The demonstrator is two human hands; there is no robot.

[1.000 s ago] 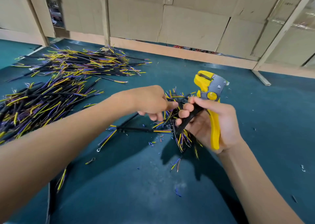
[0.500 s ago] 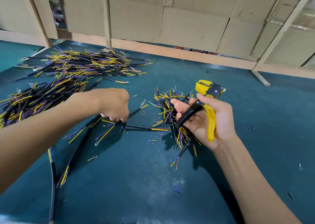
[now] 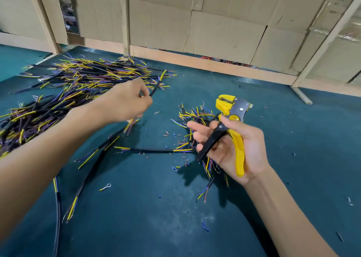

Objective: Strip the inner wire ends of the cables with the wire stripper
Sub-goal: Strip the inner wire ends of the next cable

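Left hand grip is pinching a black cable at 11 o'clock; right hand grip is curling around the yellow wire stripper at 3 o'clock.

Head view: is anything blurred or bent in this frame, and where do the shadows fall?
Head view: the left hand and the cable it pinches are motion-blurred; the right hand and wire stripper are sharp. Wide-angle distortion tilts and bows the wooden posts at the back. Soft, even light; shadows of the arms lie dark on the green table mat; no strong glare.
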